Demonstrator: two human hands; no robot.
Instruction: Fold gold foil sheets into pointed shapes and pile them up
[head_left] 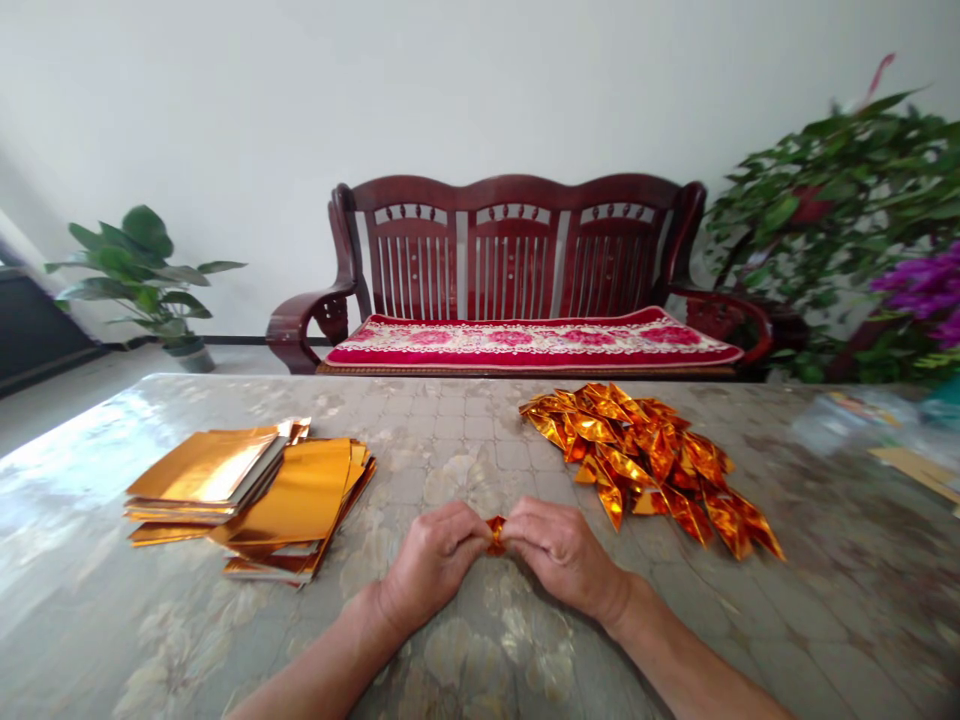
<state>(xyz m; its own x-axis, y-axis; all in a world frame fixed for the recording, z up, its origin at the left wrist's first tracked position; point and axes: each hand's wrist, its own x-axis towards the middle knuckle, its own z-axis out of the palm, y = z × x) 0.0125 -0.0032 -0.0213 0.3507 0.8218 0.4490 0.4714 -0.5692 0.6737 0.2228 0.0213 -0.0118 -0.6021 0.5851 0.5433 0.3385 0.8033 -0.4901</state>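
Between my two hands is a small piece of folded gold foil paper (496,536), mostly covered by my fingers. My left hand (441,553) pinches its left end, and my right hand (561,550) pinches the right end. Both hands are closed, close together above the near middle of the table. Left of them lie stacks of flat gold foil sheets (296,490), loosely overlapped. To the right, beyond my right hand, a heap of folded gold foil pieces (630,445) with pointed ends is spread out.
The table (465,640) has a grey-brown floral cover. Clear plastic packaging (855,418) lies at its right side. Behind the table stands a dark red wooden bench (510,265) with a red patterned cushion (525,342). Potted plants (142,270) stand at both sides.
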